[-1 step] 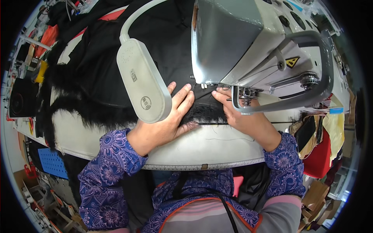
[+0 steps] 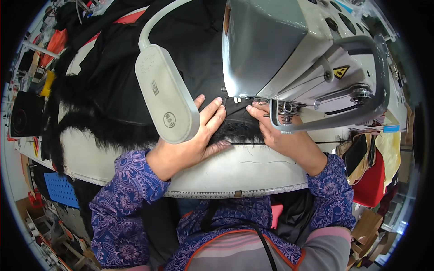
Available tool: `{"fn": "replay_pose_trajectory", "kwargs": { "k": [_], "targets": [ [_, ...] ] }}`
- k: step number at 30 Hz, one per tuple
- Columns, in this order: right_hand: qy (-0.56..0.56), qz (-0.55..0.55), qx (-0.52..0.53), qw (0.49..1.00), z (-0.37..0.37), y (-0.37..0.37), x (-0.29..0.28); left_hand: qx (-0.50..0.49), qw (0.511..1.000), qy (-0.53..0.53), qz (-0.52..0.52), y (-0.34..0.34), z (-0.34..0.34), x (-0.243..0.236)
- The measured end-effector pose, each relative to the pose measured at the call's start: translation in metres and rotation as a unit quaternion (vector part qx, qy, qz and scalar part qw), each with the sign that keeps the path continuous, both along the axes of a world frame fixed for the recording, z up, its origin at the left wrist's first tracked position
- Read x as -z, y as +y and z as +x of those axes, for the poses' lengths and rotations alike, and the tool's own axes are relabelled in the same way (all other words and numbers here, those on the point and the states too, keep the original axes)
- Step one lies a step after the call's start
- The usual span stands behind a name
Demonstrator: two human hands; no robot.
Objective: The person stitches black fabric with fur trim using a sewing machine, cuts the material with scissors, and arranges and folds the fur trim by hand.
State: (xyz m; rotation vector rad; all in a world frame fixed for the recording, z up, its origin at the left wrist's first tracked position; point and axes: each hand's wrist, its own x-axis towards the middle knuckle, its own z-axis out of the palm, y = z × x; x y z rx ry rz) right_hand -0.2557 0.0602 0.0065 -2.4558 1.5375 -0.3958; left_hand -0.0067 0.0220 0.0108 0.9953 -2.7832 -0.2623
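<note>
A black garment piece with a furry trim (image 2: 108,128) lies on the white sewing table (image 2: 235,174), its cloth (image 2: 205,58) running under the head of a grey and white sewing machine (image 2: 266,45). My left hand (image 2: 192,135) rests open on the cloth and fur edge, fingers spread and thumb out toward the middle. Part of its back is hidden by a white lamp head (image 2: 168,97). To the right of the needle area, my right hand (image 2: 280,133) lies with outstretched fingers on the cloth, partly covered by the machine's thread guide. The needle itself is hidden.
A curved grey guard (image 2: 382,90) juts out over my right wrist. A measuring tape (image 2: 212,194) runs along the table's front edge. At right hang red and yellow cloths (image 2: 391,153); a black speaker-like box (image 2: 25,115) and a blue perforated panel (image 2: 62,189) stand at left.
</note>
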Motion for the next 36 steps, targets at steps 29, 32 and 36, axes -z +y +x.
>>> {"fn": "replay_pose_trajectory", "kwargs": {
  "k": [29, 32, 36],
  "targets": [
    [-0.017, -0.082, -0.017, 0.996, -0.014, 0.003, -0.005, 0.035, 0.997, 0.069, 0.024, -0.017, -0.011, 0.011],
    [-0.045, -0.095, -0.037, 0.994, -0.016, 0.005, -0.001, 0.032, 0.996, 0.081, -0.020, -0.014, -0.010, 0.014],
    [-0.053, -0.059, -0.009, 0.997, -0.019, 0.009, -0.005, 0.030, 0.997, 0.069, -0.010, -0.014, -0.012, 0.011]
  ]
}}
